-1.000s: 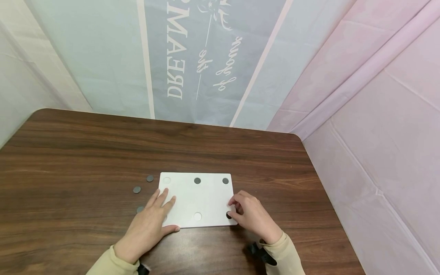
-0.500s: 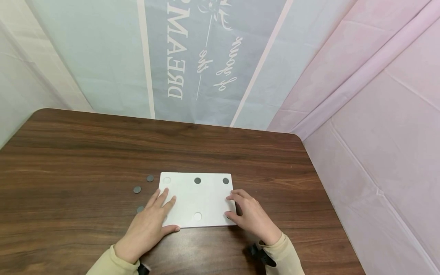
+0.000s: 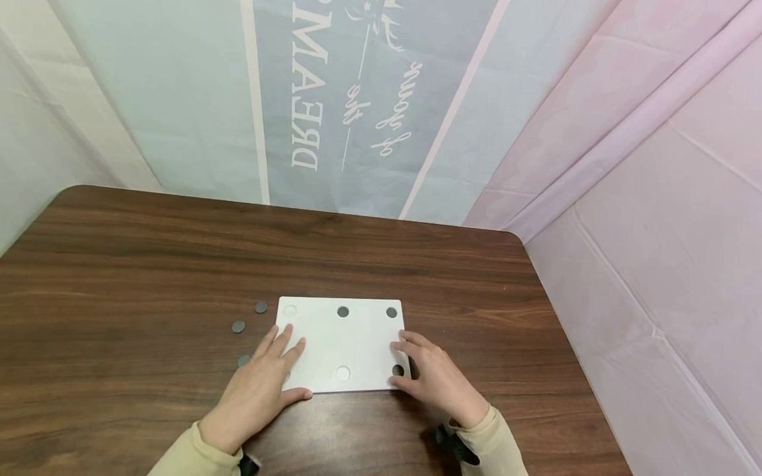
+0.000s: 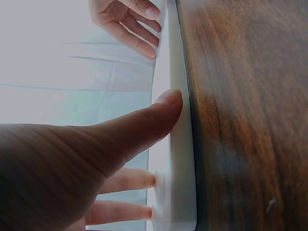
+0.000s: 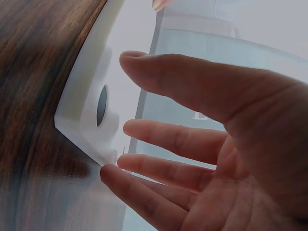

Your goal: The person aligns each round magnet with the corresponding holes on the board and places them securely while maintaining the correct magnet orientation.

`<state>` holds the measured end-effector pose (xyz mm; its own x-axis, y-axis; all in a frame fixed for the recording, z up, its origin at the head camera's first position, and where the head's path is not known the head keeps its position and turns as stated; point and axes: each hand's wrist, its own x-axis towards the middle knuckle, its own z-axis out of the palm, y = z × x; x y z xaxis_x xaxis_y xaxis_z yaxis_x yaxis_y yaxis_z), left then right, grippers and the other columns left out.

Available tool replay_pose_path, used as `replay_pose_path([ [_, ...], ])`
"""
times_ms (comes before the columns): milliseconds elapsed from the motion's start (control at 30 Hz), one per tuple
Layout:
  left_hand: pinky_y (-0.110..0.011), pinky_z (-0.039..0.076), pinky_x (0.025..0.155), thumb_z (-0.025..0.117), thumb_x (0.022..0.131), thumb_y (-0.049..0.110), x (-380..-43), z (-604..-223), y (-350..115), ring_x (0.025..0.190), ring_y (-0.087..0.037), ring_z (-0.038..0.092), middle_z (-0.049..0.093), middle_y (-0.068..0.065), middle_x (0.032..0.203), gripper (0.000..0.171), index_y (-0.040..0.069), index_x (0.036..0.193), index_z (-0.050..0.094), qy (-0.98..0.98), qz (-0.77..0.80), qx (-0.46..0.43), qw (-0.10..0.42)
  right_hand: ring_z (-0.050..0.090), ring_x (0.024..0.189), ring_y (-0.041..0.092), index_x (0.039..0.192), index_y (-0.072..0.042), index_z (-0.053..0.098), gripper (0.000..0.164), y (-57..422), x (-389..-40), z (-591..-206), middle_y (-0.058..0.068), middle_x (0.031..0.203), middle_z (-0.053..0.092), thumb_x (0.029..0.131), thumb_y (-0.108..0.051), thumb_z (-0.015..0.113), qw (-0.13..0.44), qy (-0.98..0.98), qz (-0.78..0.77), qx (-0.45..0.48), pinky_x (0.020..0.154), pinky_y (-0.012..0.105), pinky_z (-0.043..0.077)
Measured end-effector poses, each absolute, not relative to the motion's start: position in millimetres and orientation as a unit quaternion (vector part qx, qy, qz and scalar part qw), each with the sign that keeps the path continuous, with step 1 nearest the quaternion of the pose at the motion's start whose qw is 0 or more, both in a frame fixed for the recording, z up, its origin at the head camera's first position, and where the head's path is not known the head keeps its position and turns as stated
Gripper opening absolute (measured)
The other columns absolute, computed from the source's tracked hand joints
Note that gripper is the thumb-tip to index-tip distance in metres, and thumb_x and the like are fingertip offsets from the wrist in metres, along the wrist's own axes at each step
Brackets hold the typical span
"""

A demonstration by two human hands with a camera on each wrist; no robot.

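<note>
A white rectangular board [image 3: 321, 344] with round recesses lies flat on the table. Dark grey discs fill its far middle recess, its far right recess and the near right one, where the disc [image 5: 102, 106] sits in the hole. My left hand [image 3: 256, 387] rests spread over the board's left end, its thumb along the near edge. Around the right end, my right hand [image 3: 439, 377] has its fingers apart and holds nothing. Its thumb and fingertips are close to the near right disc. The far left recess [image 3: 290, 311] and near middle recess [image 3: 342, 373] show white.
Loose grey discs lie left of the board: one far disc [image 3: 260, 307], one middle disc [image 3: 238, 326] and one disc [image 3: 243, 361] partly behind my left hand. The brown wooden table [image 3: 149, 264] ends at a printed cloth backdrop [image 3: 345, 132].
My right thumb and fingers have spread apart and drawn back from the near right disc, which now shows in its recess. My left hand has stayed in place.
</note>
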<state>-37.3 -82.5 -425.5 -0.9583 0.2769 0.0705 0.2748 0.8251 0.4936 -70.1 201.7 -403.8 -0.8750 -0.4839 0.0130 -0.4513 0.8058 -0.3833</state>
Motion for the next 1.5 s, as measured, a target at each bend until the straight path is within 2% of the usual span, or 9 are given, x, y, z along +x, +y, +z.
replay_pose_path([
  [400, -0.051, 0.055, 0.071, 0.083, 0.069, 0.035, -38.0, -426.0, -81.9, 0.133, -0.046, 0.039, 0.046, -0.026, 0.141, 0.071, -0.001, 0.126, 0.061, 0.956, 0.255, 0.146, -0.006, 0.058, 0.118, 0.036, 0.120, 0.001, 0.063, 0.061, 203.5, -65.4, -406.6, 0.024, 0.134, 0.053, 0.069, -0.022, 0.086, 0.055, 0.952, -0.187, -0.237, 0.092, 0.046, 0.050],
  [667, -0.051, 0.055, 0.072, 0.083, 0.070, 0.035, -37.5, -425.8, -82.4, 0.133, -0.046, 0.038, 0.045, -0.026, 0.142, 0.071, -0.001, 0.127, 0.060, 0.956, 0.255, 0.146, -0.002, 0.057, 0.119, 0.037, 0.120, 0.002, 0.064, 0.061, 202.8, -63.3, -408.2, 0.024, 0.135, 0.052, 0.068, -0.020, 0.087, 0.050, 0.952, -0.196, -0.231, 0.092, 0.046, 0.050],
  [1500, -0.052, 0.055, 0.073, 0.083, 0.069, 0.035, -37.1, -426.5, -83.0, 0.134, -0.044, 0.037, 0.045, -0.024, 0.144, 0.072, 0.001, 0.128, 0.060, 0.955, 0.260, 0.143, -0.004, 0.060, 0.115, 0.036, 0.121, -0.005, 0.066, 0.059, 197.7, -62.1, -408.7, 0.025, 0.135, 0.053, 0.068, -0.019, 0.087, 0.055, 0.957, -0.185, -0.215, 0.087, 0.045, 0.053],
])
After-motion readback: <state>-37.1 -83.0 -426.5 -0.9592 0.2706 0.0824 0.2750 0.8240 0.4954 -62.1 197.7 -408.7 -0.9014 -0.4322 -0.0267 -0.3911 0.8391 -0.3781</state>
